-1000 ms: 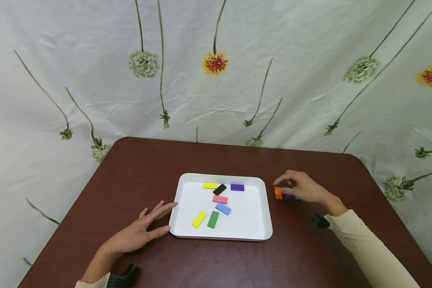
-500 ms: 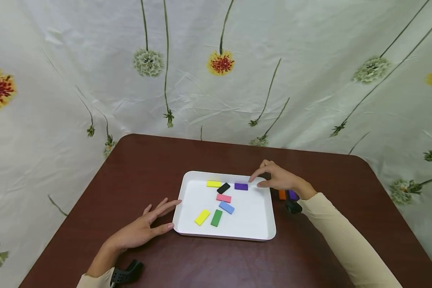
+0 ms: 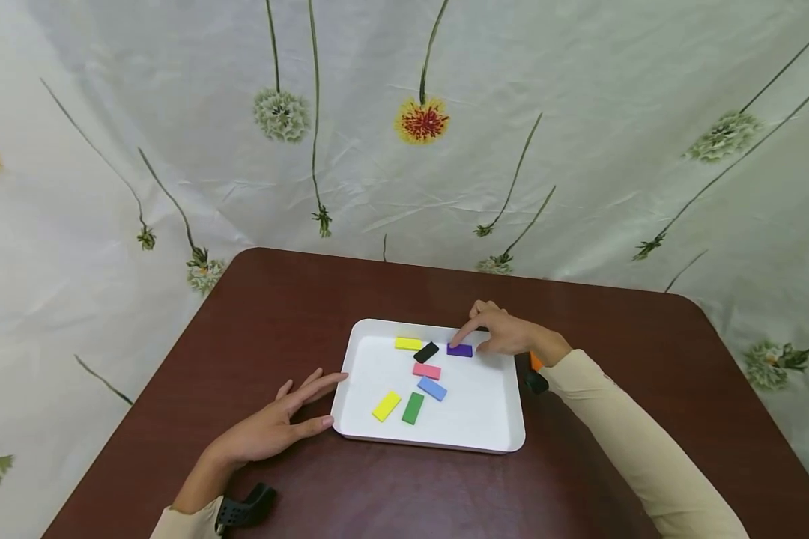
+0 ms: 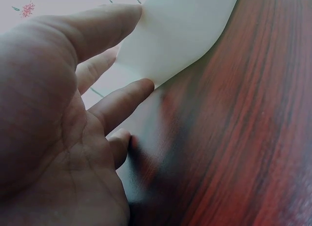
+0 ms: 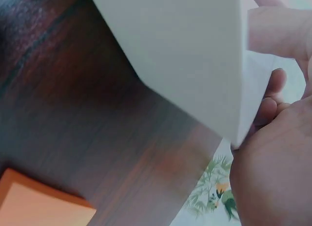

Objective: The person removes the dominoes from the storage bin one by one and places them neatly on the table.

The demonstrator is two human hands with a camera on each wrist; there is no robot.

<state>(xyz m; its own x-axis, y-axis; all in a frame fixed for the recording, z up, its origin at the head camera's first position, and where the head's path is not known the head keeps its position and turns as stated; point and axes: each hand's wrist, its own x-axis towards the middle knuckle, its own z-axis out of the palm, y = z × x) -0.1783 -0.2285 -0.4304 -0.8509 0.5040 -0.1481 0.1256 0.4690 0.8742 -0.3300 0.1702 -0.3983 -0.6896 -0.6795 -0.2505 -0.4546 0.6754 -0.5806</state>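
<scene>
A shallow white tray [image 3: 479, 423] lies on the table with several small flat rectangular blocks in it. My left hand [image 3: 270, 427] has its fingers extended, fingertips right at the tray's left rim; the left wrist view shows them against the tray's wall [image 4: 180, 36]. Over the tray's far right corner reaches my right hand [image 3: 508, 333]. Its index fingertip overlaps the left end of the purple block [image 3: 462, 351], and the thumb tip sits just off the right end. In the right wrist view the tray's wall [image 5: 180, 55] hides the block and the fingertips.
Elsewhere in the tray lie a yellow block [image 3: 407, 343], black block [image 3: 427, 352], pink block [image 3: 427, 370], blue block [image 3: 433, 388], second yellow block [image 3: 386, 406] and green block [image 3: 413, 409]. An orange block [image 5: 44, 201] rests right of the tray. Behind hangs a flowered cloth [image 3: 350, 165].
My right hand has come left from the blocks beside the tray, over its right rim, and down to the purple block. The left hand stays at the left rim.
</scene>
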